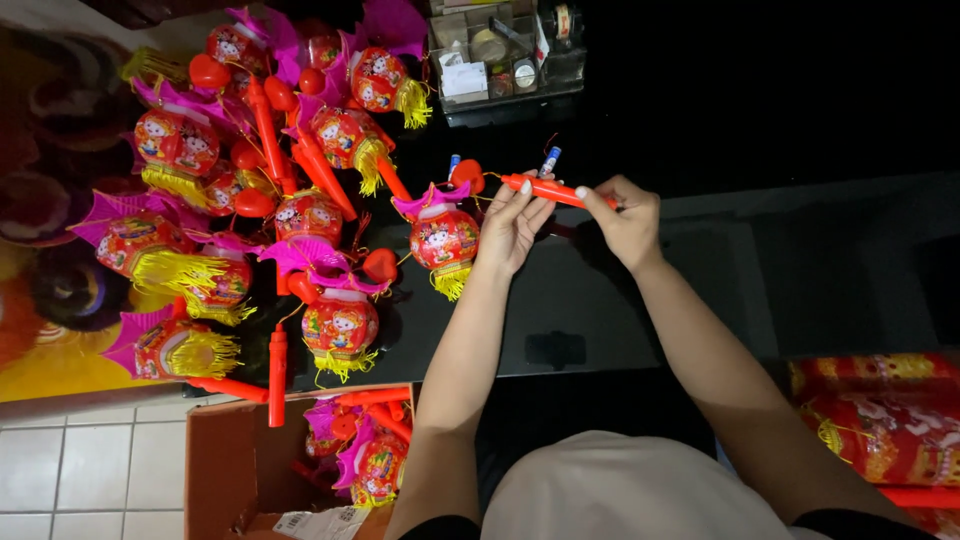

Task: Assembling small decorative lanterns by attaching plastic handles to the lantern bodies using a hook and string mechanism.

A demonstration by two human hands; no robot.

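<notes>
Both forearms are extended away from the body over a black table (620, 300). An orange handle stick (556, 191) is pinched at its right end by the closed right hand (625, 222); its left end is gripped by the curled fingers of the left hand (508, 228). A red toy lantern (443, 238) lies just left of the left hand. More lanterns are heaped far left. A cardboard box (240, 470) sits near left on white floor tiles (80, 470).

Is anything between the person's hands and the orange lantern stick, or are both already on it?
Nothing visible stands between them. The left hand and right hand both grip the orange stick directly, above the dark table. A red lantern with a yellow tassel hangs just beside the left hand, and a pile of finished lanterns lies farther left.
</notes>
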